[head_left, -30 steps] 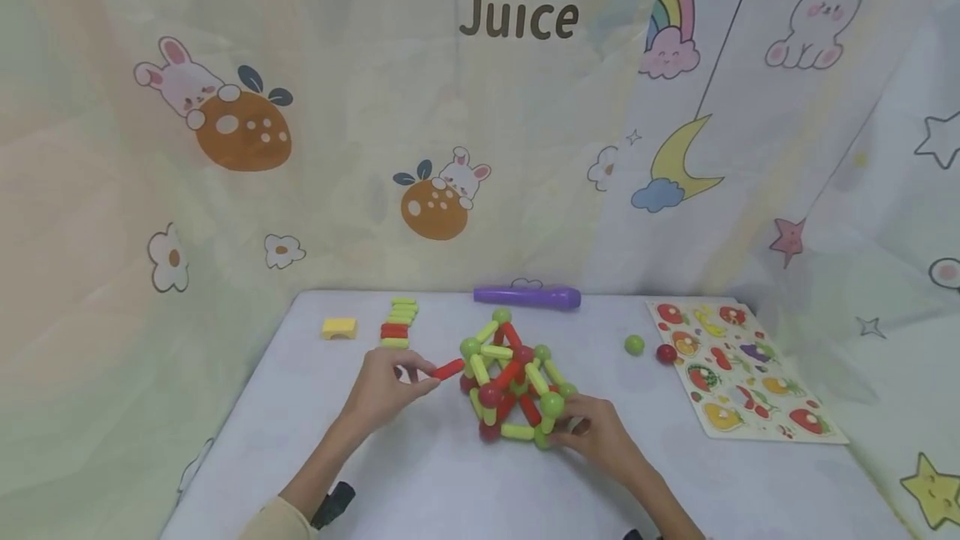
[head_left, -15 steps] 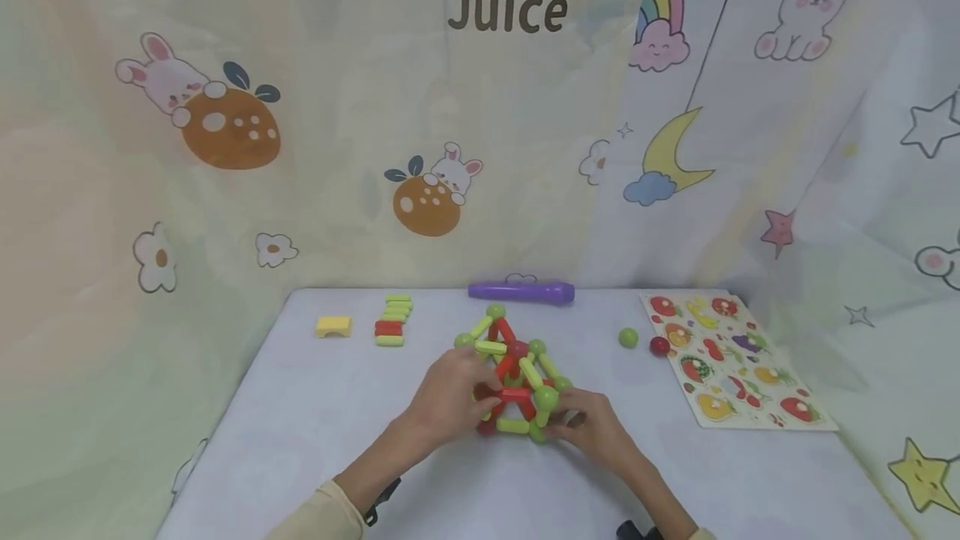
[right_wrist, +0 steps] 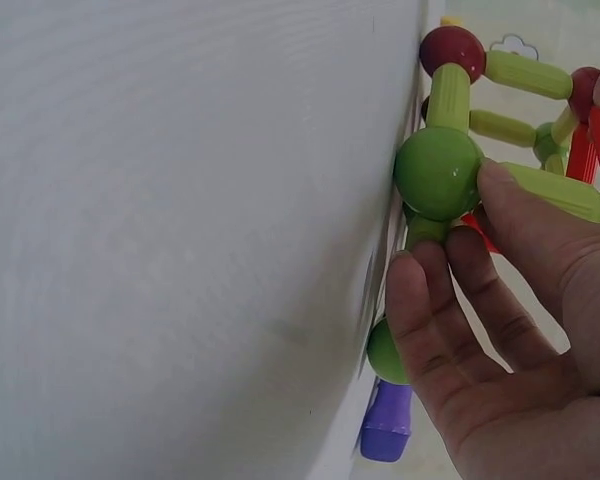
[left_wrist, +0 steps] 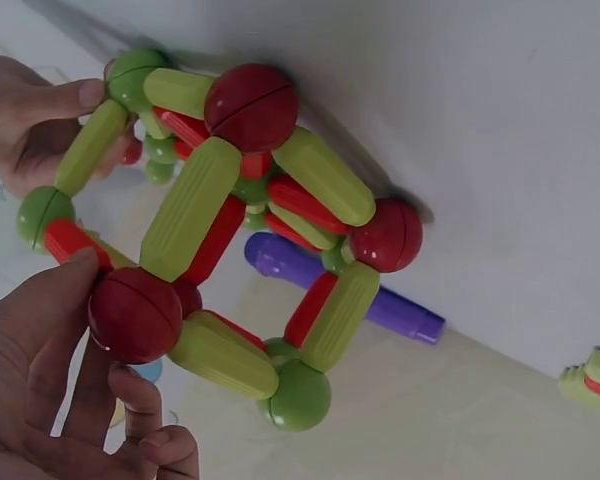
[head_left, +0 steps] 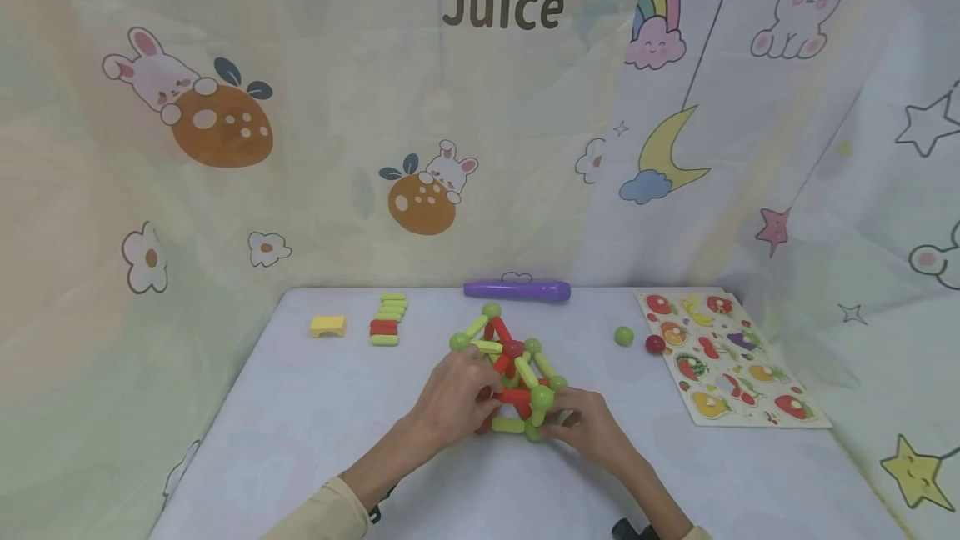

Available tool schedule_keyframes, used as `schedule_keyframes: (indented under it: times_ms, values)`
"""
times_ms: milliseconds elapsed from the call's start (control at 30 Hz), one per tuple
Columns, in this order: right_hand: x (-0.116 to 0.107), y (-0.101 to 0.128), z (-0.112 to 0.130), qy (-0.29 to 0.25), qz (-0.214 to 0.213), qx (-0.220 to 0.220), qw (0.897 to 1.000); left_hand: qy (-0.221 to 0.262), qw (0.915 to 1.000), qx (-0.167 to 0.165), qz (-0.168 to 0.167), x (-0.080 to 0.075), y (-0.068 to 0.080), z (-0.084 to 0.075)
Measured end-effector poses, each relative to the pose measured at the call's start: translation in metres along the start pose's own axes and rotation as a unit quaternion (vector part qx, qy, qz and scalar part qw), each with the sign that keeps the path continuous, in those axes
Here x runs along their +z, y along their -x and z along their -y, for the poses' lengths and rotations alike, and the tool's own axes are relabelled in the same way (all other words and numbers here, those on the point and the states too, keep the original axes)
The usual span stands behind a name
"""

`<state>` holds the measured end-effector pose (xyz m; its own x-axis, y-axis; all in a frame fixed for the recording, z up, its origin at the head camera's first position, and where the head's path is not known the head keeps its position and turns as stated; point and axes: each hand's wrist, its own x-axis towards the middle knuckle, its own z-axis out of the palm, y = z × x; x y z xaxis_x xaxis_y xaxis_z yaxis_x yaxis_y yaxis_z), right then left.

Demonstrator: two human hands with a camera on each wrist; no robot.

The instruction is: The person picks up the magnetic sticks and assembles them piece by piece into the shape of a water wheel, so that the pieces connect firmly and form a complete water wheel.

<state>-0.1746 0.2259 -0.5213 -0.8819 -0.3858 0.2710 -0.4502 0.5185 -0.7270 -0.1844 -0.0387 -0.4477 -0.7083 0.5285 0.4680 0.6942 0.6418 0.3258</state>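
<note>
A frame of magnetic sticks and balls (head_left: 527,372), red and yellow-green, stands on the white table between the hands. At its near left side, my left hand (head_left: 453,394) holds a red magnetic stick (head_left: 514,397) with the thumb on it where it meets a dark red ball (left_wrist: 135,315). The stick's other end meets a green ball (head_left: 542,397). My right hand (head_left: 588,423) pinches a lower green ball (right_wrist: 438,172) at the frame's near right corner, thumb on one side and fingers beneath. The left hand hides part of the frame's left side in the head view.
Several loose sticks (head_left: 386,327) lie in a row at the back left, beside a yellow block (head_left: 328,326). A purple toy microphone (head_left: 517,291) lies along the back edge. To the right are a loose green ball (head_left: 624,336), a red ball (head_left: 656,344) and a fruit puzzle board (head_left: 731,365).
My left hand has brought the red stick rightward from beside the frame into its near side, between two balls. My right hand stays at the lower right corner. The head view has shifted slightly.
</note>
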Motion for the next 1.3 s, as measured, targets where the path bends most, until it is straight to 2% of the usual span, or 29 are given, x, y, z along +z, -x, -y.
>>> schedule_keyframes:
  times_ms: [367,533,667,867,1067,1133,1200,1300]
  values:
    - [0.002,0.000,0.002,0.006,-0.006,0.010,1.000,0.024,0.9996,-0.005,-0.010,0.003,0.005,0.004]
    - [0.006,0.000,0.004,0.010,-0.012,0.017,1.000,0.015,0.9998,-0.005,-0.013,-0.004,0.012,0.006]
    - [0.007,0.000,0.005,0.005,-0.019,0.016,1.000,0.005,0.9996,-0.026,-0.014,-0.010,0.019,0.009]
    - [0.008,-0.001,0.007,0.002,-0.020,0.020,1.000,0.051,0.9974,-0.051,0.005,-0.010,0.022,0.014]
    - [0.008,0.001,0.007,-0.002,-0.023,0.016,1.000,0.068,0.9965,-0.049,0.004,-0.011,0.023,0.015]
    - [0.008,0.004,0.007,0.005,-0.026,0.017,1.000,0.071,0.9961,-0.051,-0.002,-0.012,0.023,0.019]
    - [0.008,0.007,0.006,0.011,-0.027,0.027,0.999,0.080,0.9944,-0.067,-0.014,-0.013,0.021,0.028]
    - [0.009,0.011,0.006,0.022,-0.031,0.036,0.999,0.116,0.9856,-0.119,-0.030,-0.011,0.016,0.050]
